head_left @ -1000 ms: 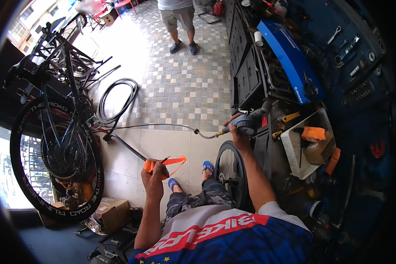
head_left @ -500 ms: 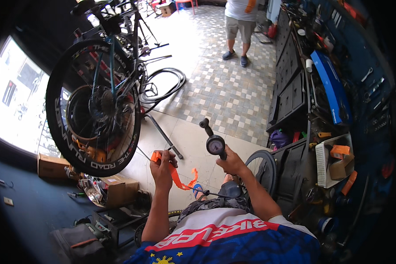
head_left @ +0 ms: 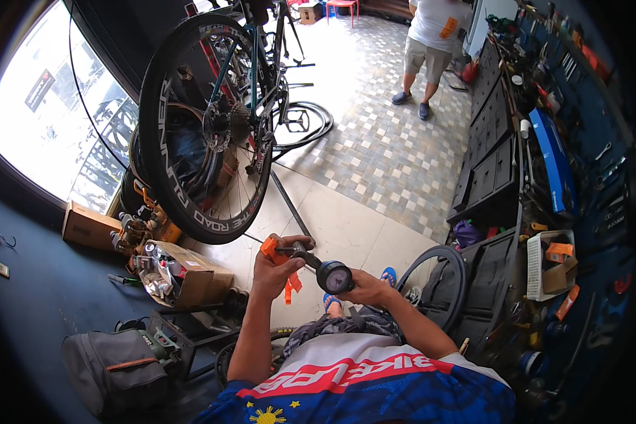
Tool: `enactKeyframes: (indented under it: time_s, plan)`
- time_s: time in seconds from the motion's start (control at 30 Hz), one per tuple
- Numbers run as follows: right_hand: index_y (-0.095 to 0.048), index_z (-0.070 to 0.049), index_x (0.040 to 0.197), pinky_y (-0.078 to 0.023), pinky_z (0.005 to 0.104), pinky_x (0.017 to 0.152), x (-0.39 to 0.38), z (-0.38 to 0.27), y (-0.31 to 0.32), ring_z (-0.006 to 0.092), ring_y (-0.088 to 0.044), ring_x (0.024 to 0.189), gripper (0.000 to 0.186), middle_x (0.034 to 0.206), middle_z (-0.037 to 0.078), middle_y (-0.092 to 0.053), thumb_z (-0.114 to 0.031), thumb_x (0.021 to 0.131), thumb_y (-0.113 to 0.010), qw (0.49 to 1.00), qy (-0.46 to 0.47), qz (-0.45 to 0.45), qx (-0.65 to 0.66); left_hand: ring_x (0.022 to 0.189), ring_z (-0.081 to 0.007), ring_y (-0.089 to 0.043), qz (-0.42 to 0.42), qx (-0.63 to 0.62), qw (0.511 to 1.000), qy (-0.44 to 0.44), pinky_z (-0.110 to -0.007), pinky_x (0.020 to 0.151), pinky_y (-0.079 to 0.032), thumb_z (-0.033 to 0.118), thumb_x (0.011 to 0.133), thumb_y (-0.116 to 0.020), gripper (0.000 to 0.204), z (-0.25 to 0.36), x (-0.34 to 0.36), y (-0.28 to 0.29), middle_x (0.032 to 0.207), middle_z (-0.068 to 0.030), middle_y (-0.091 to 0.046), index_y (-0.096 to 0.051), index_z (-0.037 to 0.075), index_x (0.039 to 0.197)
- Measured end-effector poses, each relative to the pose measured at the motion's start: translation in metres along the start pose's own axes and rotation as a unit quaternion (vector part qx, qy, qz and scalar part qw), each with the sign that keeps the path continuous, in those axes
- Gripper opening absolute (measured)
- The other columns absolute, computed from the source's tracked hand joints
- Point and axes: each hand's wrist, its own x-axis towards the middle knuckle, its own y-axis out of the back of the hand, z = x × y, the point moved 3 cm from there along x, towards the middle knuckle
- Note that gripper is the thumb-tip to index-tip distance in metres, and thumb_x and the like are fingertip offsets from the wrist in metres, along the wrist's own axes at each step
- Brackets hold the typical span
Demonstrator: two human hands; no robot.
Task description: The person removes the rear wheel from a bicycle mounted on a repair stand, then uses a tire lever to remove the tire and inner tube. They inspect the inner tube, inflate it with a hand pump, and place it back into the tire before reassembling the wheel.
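Dial-gauge tyre inflator low in front of the body, between both hands, round dial turned upward, chuck aimed leftward. Right hand wrapped around the handle end, fingers curled in, no gap left. Left hand nearly closed too, gripping a flat orange strip, possibly a deflated inner tube, together with a slim black stem right at the chuck. Fully coupled or merely touching: impossible to tell from here. Likely troubles: chuck slipping off or stem bending, if pushed askew with nothing but fingers for support; strip ballooning unevenly or splitting, if filled too fast while unconfined; strip creasing or tearing, if squeezed too hard. Among containers: at far right, a white perforated basket, with an orange box and a brown carton inside; at left, an open cardboard box, heaped with jumbled small packages; beyond it, a second cardboard box, contents hidden; along the right side, a black drawer cabinet, contents likewise out of sight.
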Motion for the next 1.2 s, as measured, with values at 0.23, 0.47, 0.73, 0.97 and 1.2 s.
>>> enactKeyframes:
  time_s: [0.23, 0.47, 0.73, 0.97, 1.2]
  plan:
    - [-0.054, -0.01, 0.135, -0.053, 0.0394, 0.088, 0.009, -0.002, -0.027, 0.0276, -0.067, 0.098, 0.055, 0.108, 0.013, -0.07, -0.009, 0.084, -0.075, 0.981, 0.045, 0.124, -0.144, 0.07, -0.0087, -0.065, 0.165, 0.271, 0.947, 0.043, -0.025, 0.063, -0.054, 0.008, 0.08, -0.09, 0.044, 0.002, -0.008, 0.011, 0.077, -0.0048, -0.067, -0.048, 0.008, 0.092]
    - [-0.064, -0.005, 0.124, -0.053, 0.0369, 0.092, 0.007, -0.004, -0.025, 0.0199, -0.065, 0.099, 0.036, 0.108, 0.009, -0.072, -0.013, 0.091, -0.075, 0.993, 0.029, 0.112, -0.033, 0.06, -0.0081, -0.054, 0.151, 0.061, 0.987, 0.001, -0.027, 0.053, -0.047, 0.024, 0.102, -0.07, 0.026, 0.005, -0.015, 0.017, 0.079, -0.0014, -0.056, -0.051, 0.006, 0.099]
    - [-0.061, -0.005, 0.12, -0.047, 0.0245, 0.048, 0.002, -0.031, -0.012, 0.0061, -0.056, 0.055, 0.026, 0.094, 0.0, -0.067, -0.011, 0.096, -0.069, 0.98, -0.039, 0.121, 0.154, 0.061, -0.0067, -0.053, 0.154, 0.084, 0.981, -0.086, -0.024, 0.057, -0.047, 0.012, 0.103, -0.067, 0.016, 0.007, -0.016, -0.007, 0.079, -0.0006, -0.058, -0.055, 0.003, 0.105]
    - [-0.064, -0.008, 0.11, -0.046, 0.0255, 0.06, -0.004, -0.043, -0.014, 0.0056, -0.053, 0.068, 0.02, 0.084, -0.004, -0.059, -0.02, 0.096, -0.071, 0.981, -0.037, 0.133, 0.134, 0.069, -0.0037, -0.052, 0.164, 0.124, 0.97, -0.127, -0.02, 0.06, -0.042, 0.006, 0.101, -0.069, 0.015, 0.004, -0.005, -0.027, 0.082, 0.0013, -0.059, -0.056, 0.004, 0.107]
    - [-0.064, -0.007, 0.109, -0.05, 0.0301, 0.068, -0.003, -0.034, -0.013, 0.0093, -0.057, 0.075, 0.019, 0.086, -0.003, -0.06, -0.019, 0.096, -0.071, 0.981, -0.013, 0.149, 0.12, 0.072, -0.002, -0.051, 0.166, 0.158, 0.965, -0.128, -0.019, 0.061, -0.04, 0.003, 0.1, -0.068, 0.015, -0.004, 0.002, -0.029, 0.083, 0.0027, -0.056, -0.056, 0.003, 0.109]
